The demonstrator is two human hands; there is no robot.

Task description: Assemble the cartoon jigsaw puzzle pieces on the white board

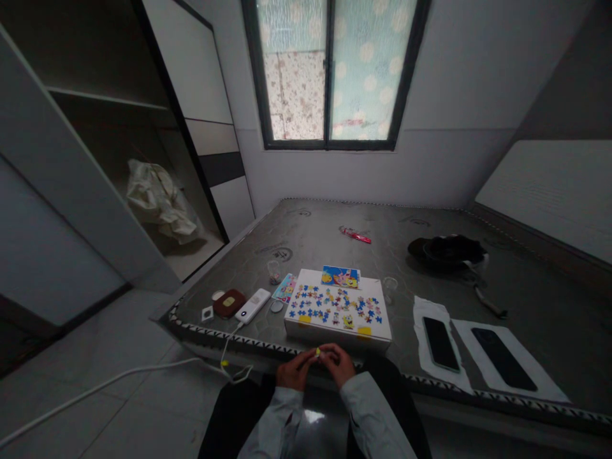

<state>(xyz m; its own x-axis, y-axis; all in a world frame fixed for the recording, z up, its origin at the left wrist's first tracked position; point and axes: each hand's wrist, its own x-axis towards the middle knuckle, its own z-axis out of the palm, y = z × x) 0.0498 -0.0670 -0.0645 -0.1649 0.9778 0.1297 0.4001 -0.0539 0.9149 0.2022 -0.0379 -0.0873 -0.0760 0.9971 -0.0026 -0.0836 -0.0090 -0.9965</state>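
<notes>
Just in front of the mattress edge, my left hand [292, 371] and my right hand [337, 363] meet with their fingertips pinched together. Between them is a small yellow-and-white piece [318, 352], too small to make out fully. Beyond the hands lies a white box [306, 328], its top strewn with several loose, mostly blue jigsaw pieces [335, 299]. Near its front edge are some joined yellow pieces [348, 321]. A colourful picture card [340, 276] rests at the back of the box top.
Left of the box lie a white power strip [253, 306], a brown case [229, 303], another card [285, 288] and a clear cup [274, 273]. To the right are two phones [440, 344] on white paper and a dark cap [449, 250]. A white cable [119, 379] crosses the left side.
</notes>
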